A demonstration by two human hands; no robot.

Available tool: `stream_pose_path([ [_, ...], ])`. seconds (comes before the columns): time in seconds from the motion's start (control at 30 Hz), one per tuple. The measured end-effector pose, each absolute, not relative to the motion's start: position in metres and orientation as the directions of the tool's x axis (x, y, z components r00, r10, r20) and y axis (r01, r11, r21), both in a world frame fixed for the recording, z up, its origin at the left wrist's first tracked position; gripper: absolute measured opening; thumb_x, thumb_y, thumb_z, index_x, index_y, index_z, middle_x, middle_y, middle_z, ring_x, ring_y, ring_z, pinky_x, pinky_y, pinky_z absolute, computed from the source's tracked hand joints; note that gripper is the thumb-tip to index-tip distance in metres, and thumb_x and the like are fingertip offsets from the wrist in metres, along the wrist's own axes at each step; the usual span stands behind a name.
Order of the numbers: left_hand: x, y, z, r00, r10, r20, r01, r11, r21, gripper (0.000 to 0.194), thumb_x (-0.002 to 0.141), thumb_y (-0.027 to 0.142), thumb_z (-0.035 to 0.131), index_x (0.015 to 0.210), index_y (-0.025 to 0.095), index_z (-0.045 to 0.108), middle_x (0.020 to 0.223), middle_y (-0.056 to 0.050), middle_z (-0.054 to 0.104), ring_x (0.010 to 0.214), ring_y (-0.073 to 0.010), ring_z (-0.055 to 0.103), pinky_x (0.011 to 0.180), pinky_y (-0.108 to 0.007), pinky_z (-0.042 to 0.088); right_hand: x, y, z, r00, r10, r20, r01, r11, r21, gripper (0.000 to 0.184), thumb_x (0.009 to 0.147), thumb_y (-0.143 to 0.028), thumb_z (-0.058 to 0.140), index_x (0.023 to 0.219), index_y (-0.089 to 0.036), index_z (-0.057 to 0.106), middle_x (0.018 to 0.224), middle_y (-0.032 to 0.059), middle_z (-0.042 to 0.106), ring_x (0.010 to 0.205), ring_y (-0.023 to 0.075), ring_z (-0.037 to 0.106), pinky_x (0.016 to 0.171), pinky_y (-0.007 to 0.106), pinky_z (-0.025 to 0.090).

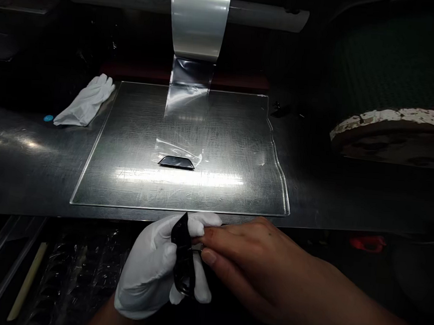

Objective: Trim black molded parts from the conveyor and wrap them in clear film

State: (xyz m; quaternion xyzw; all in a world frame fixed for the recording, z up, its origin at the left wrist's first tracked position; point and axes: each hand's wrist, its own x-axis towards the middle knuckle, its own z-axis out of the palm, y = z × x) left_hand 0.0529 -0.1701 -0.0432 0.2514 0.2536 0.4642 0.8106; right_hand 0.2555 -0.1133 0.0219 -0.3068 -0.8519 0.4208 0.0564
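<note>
Our gloved left hand closes its fingers on a black part, near the glass. Our bare right hand's fingertips nearly meet beside it — pinching something, perhaps; shadow hides it. Fine handwork, we judge — calling for steady left support.

The left hand, in a white fabric glove, holds 1 glossy black curved plastic part upright. The bare right hand has its fingers at that part's side. Beyond them, 1 small black trapezoid piece lies on a clear, scratched rectangular sheet on the grey metal desk, with 1 empty white glove just beside the sheet.
</note>
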Motion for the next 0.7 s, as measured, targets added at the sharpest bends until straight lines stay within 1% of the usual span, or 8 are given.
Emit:
stream_pose_path([
  [0.1,0.054,-0.172,-0.044,0.412,0.895,-0.171,-0.622,0.413,0.665,0.042,0.099,0.052,0.062,0.128,0.022,0.068,0.063,-0.003,0.071,0.036,-0.0032,0.038,0.038,-0.012,0.035,0.254,-0.116,0.026,-0.779,0.581,-0.237,0.532,0.412,-0.74,0.019,0.112,-0.027,0.043,0.116,-0.027,0.061,0.1,-0.0031,0.073,0.085,0.0157,0.07,0.073,0.029,0.047],
  [0.2,0.052,-0.173,-0.043,0.4,0.896,-0.193,-0.598,0.415,0.686,0.041,0.098,0.053,0.063,0.126,0.023,0.069,0.064,-0.004,0.072,0.038,-0.0046,0.043,0.039,-0.012,0.035,0.251,-0.118,0.027,-0.757,0.588,-0.285,0.561,0.361,-0.745,0.021,0.113,-0.03,0.04,0.113,-0.027,0.06,0.097,-0.0044,0.071,0.081,0.0141,0.067,0.075,0.03,0.046],
  [0.27,0.051,-0.173,-0.041,0.412,0.887,-0.21,-0.581,0.433,0.689,0.042,0.098,0.054,0.064,0.127,0.023,0.069,0.064,-0.006,0.074,0.038,-0.0054,0.046,0.04,-0.012,0.034,0.25,-0.12,0.026,-0.754,0.588,-0.292,0.562,0.347,-0.751,0.021,0.113,-0.031,0.039,0.113,-0.026,0.06,0.096,-0.0043,0.07,0.08,0.0142,0.066,0.075,0.03,0.045],
  [0.4,0.052,-0.174,-0.039,0.402,0.891,-0.213,-0.602,0.432,0.671,0.04,0.097,0.053,0.066,0.124,0.025,0.072,0.066,-0.007,0.076,0.036,-0.0042,0.046,0.039,-0.011,0.031,0.252,-0.123,0.024,-0.764,0.589,-0.262,0.538,0.36,-0.762,0.022,0.112,-0.028,0.039,0.116,-0.026,0.061,0.096,-0.0047,0.071,0.08,0.0141,0.067,0.073,0.03,0.046],
  [0.47,0.052,-0.176,-0.039,0.37,0.903,-0.218,-0.63,0.416,0.656,0.038,0.097,0.052,0.066,0.122,0.025,0.074,0.068,-0.008,0.077,0.037,-0.0039,0.046,0.038,-0.01,0.03,0.254,-0.125,0.023,-0.774,0.586,-0.24,0.527,0.387,-0.756,0.023,0.112,-0.027,0.04,0.122,-0.027,0.061,0.099,-0.0049,0.073,0.082,0.0143,0.069,0.074,0.03,0.047],
  [0.6,0.048,-0.178,-0.042,0.352,0.903,-0.246,-0.668,0.427,0.609,0.036,0.099,0.046,0.064,0.127,0.024,0.074,0.072,-0.011,0.079,0.041,-0.005,0.049,0.041,-0.01,0.033,0.257,-0.13,0.02,-0.788,0.599,-0.142,0.489,0.468,-0.736,0.033,0.111,-0.028,0.044,0.142,-0.029,0.058,0.115,-0.004,0.077,0.093,0.016,0.074,0.078,0.029,0.051],
  [0.7,0.046,-0.178,-0.043,0.361,0.908,-0.21,-0.674,0.411,0.614,0.038,0.101,0.045,0.062,0.129,0.023,0.072,0.073,-0.012,0.079,0.04,-0.0045,0.047,0.041,-0.011,0.032,0.257,-0.132,0.02,-0.772,0.632,-0.072,0.464,0.482,-0.743,0.036,0.111,-0.027,0.046,0.145,-0.027,0.057,0.126,-0.0037,0.075,0.1,0.0148,0.074,0.08,0.026,0.053],
])
